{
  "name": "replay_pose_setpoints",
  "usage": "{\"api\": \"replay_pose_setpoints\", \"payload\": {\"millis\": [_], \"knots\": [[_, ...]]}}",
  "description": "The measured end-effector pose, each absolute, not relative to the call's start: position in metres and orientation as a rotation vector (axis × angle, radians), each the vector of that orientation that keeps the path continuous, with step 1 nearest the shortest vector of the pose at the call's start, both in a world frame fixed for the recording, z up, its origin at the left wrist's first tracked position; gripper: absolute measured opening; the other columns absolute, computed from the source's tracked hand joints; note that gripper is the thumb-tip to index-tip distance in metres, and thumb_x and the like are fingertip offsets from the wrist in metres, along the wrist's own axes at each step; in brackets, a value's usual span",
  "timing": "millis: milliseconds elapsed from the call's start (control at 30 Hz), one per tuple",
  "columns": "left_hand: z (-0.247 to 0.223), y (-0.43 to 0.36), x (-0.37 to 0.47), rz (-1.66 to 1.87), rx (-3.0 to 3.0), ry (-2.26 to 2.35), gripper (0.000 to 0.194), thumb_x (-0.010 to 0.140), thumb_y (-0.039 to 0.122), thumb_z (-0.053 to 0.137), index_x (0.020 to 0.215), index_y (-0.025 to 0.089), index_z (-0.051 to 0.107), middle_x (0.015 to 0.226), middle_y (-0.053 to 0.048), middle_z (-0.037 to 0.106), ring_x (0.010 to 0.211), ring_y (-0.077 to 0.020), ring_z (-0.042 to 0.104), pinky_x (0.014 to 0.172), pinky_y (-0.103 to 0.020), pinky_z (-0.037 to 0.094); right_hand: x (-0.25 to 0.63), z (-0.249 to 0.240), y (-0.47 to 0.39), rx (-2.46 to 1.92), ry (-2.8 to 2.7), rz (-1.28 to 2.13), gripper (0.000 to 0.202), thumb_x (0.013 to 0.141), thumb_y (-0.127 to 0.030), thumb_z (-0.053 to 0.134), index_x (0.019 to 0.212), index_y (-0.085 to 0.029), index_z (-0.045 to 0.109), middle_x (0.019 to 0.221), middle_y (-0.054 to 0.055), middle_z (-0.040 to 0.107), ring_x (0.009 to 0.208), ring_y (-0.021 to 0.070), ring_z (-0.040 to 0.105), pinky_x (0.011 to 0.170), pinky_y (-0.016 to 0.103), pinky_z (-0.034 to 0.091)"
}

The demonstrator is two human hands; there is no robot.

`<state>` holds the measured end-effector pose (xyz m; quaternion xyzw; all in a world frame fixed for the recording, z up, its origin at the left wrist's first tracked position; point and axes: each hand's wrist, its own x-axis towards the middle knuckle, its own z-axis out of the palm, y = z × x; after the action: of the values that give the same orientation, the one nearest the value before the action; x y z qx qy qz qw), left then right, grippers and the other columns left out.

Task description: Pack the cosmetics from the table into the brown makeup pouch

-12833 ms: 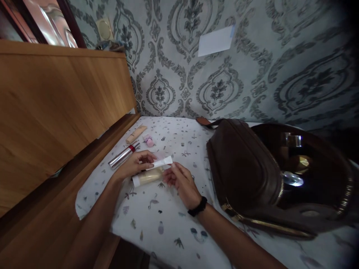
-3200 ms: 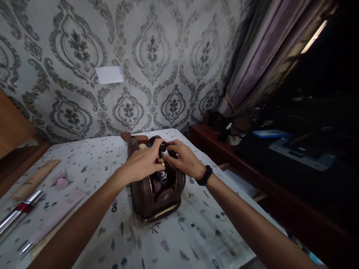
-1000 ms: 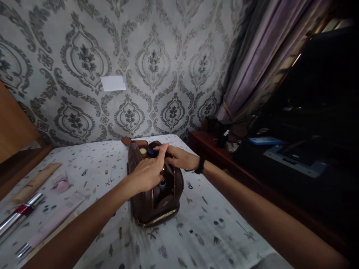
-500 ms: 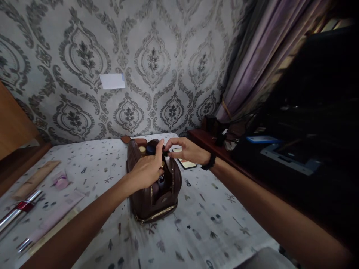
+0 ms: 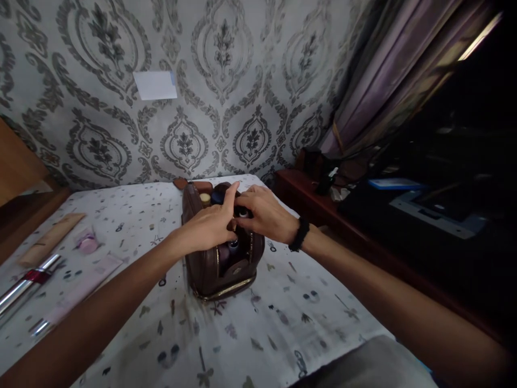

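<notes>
A brown cosmetic bag (image 5: 226, 283) with gold zips stands unzipped on the patterned cloth, holding several small bottles and jars. My left hand (image 5: 208, 223) lies over its left side, index finger stretched out and thumb apart near a small bottle (image 5: 233, 245); its other fingers are hidden. Reaching in from the right, my right hand (image 5: 266, 213) has its fingers curled together inside the opening around something small and dark that I cannot make out. A yellow-lidded jar (image 5: 205, 198) and a dark blue lid (image 5: 218, 196) show at the back of the bag.
On the left lie a tan flat packet (image 5: 52, 237), a pink jar (image 5: 88, 243), a pale pink tube (image 5: 86, 285) and a silver-and-red tube (image 5: 32, 280). A dark red wooden ledge (image 5: 299, 188) runs along the right, below a purple curtain (image 5: 375, 81).
My right hand has moved down and left, deeper into the bag's opening, and now covers the phone. My left hand stays over the bag. The whole view has tilted slightly.
</notes>
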<state>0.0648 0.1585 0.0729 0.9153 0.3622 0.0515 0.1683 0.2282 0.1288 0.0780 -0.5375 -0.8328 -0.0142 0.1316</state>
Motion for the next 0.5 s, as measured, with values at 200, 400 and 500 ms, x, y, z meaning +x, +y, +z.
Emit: {"api": "replay_pose_setpoints", "payload": {"millis": [200,400,500], "knots": [[0.07,0.162,0.066,0.095,2.631,1.011,0.109,0.081,0.02,0.064,0.15,0.017,-0.02,0.092,-0.007,0.067,0.082,-0.0228,0.067,0.067,-0.027,0.043,0.23,0.073,0.131,-1.582,-2.451,-0.052,0.019,0.08,-0.03,0.071,0.094,-0.017,0.069,0.093,0.009,0.067,0.092,0.0275,0.052,0.083,0.041,0.035],[0.07,0.164,0.071,0.039,2.631,1.0,0.106,0.081,0.019,0.063,0.15,0.016,-0.018,0.1,-0.01,0.068,0.088,-0.0246,0.067,0.078,-0.031,0.045,0.235,0.063,0.137,-1.471,-2.458,-0.109,0.01,0.078,-0.026,0.069,0.085,-0.02,0.064,0.086,0.007,0.064,0.088,0.0262,0.053,0.08,0.04,0.039],[0.067,0.166,0.074,0.01,2.628,1.008,0.104,0.081,0.017,0.06,0.15,0.017,-0.018,0.097,-0.008,0.069,0.084,-0.0237,0.067,0.078,-0.031,0.046,0.241,0.061,0.137,-1.43,-2.399,-0.007,0.009,0.08,-0.024,0.067,0.087,-0.021,0.062,0.088,0.005,0.064,0.088,0.0247,0.054,0.076,0.037,0.042]]}}
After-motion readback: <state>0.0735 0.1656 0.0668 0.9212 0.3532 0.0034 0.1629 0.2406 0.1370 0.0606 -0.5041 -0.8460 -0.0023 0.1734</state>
